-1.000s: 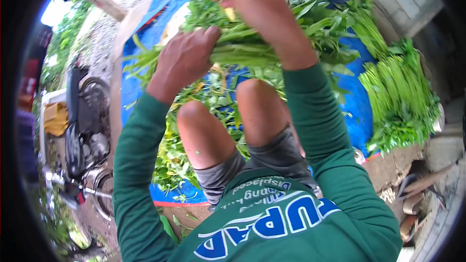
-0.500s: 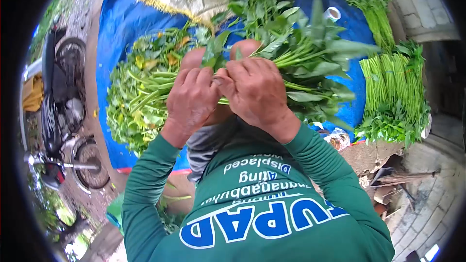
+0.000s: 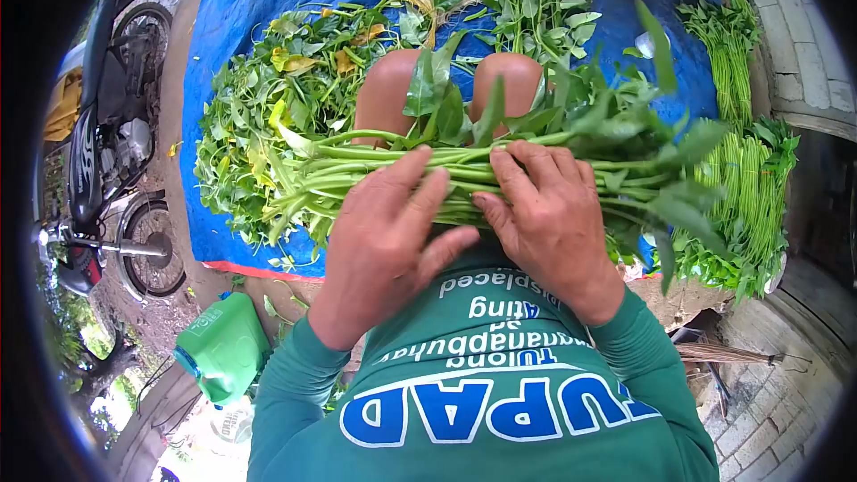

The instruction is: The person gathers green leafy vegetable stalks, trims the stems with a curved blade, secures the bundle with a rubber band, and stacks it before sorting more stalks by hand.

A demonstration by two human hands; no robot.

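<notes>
A bundle of long-stemmed leafy greens, looking like water spinach, lies crosswise over my lap, its cut ends to the left and leaves to the right. My left hand rests with fingers spread against the near side of the stems, thumb sticking out to the right. Around the middle of the bundle, my right hand is closed, fingers over the top and thumb on the near side. The leafy end is blurred. Beyond the bundle, my bare knees show.
A blue tarp bears a heap of loose leaves at left and more greens ahead. Tied bundles stand at the right edge. A green plastic jug is at lower left, beside a parked motorcycle.
My hands were pinched together over the bundle; now they are apart, the left with spread fingers. The bundle sits flatter across my lap, and the view has shifted.
</notes>
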